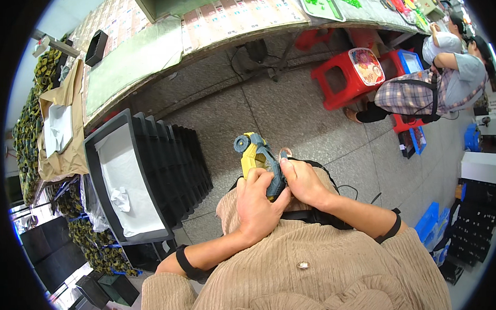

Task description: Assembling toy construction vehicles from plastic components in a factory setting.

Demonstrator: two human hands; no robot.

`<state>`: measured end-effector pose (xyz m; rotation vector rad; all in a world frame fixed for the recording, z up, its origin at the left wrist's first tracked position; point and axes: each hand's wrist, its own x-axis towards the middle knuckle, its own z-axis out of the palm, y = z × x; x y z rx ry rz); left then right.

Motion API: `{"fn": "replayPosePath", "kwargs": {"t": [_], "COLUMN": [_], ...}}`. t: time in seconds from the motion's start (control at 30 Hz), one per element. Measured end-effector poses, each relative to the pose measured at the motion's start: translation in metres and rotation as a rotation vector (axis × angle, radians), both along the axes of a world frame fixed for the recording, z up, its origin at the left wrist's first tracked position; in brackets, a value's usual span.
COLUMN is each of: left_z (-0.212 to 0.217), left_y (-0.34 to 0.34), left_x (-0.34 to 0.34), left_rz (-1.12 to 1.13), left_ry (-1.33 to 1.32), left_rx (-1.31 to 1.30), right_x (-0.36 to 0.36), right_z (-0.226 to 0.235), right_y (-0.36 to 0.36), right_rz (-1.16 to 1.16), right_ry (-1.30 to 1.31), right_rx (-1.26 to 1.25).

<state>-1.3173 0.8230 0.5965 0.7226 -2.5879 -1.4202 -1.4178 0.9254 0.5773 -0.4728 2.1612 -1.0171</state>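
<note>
A yellow and grey-blue toy vehicle point(257, 157) with a dark wheel at its top is held in front of my chest over the floor. My left hand point(256, 206) grips its lower left side, fingers wrapped onto the body. My right hand point(303, 181) holds its right side, thumb pressed on the grey-blue part. Both wrists wear black bands.
A stack of black trays point(150, 175) lined with white paper stands to my left. A long workbench point(211, 30) runs along the top with a green tray point(322, 4). Red plastic stools point(346, 75) and seated people point(436, 83) are at the upper right. Blue bins point(430, 222) sit at the right.
</note>
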Motion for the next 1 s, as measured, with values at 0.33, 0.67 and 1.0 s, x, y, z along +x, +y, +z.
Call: {"fn": "replayPosePath", "kwargs": {"t": [0.33,0.67,1.0], "left_z": [-0.005,-0.007,0.000], "left_y": [-0.032,-0.048,-0.039], "left_x": [0.014,0.032,0.027], "left_rz": [0.001,0.076,-0.049], "left_ry": [0.062,0.309,0.363], "left_rx": [-0.045,0.121,0.167], "right_x": [0.007,0.010,0.003], "right_z": [0.007,0.033,0.052], "right_y": [-0.030,-0.029,-0.010], "right_rz": [0.070,0.020,0.057], "right_ry": [0.008,-0.295,-0.007], "right_rx": [0.062,-0.226,-0.401]}}
